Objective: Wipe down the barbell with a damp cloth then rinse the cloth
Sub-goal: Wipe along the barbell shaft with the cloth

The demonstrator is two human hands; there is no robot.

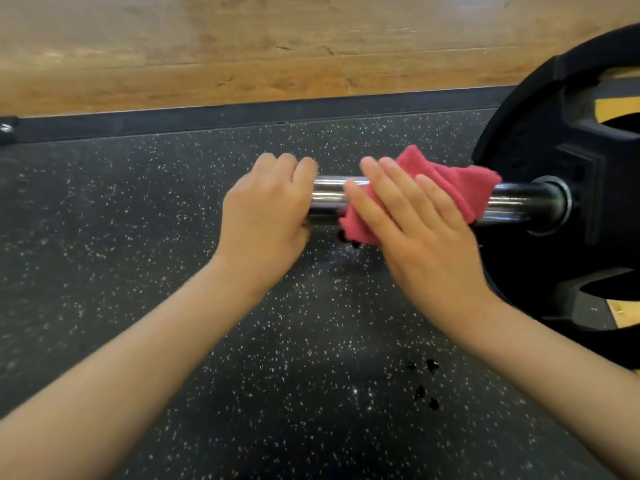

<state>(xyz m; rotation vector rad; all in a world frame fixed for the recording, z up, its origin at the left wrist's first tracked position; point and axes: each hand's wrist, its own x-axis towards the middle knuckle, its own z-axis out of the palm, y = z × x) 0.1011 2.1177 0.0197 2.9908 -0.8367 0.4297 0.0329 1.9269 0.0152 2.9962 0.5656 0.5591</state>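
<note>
- Pressing pink cloth (460, 188) onto chrome barbell sleeve (329, 195) with flat, straight-fingered right hand (415, 230).
- Steadying with left hand (266, 209), curled round the bare sleeve just beside the cloth.
- Guessing slick, stiff, heavy steel and floppy wet fabric, so best wrapped right round, between that grip and weight plate (554, 150).

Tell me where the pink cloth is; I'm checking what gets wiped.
In the head view, the pink cloth lies over the bar right of centre, under the right hand, between the left hand and the weight plate.
</note>
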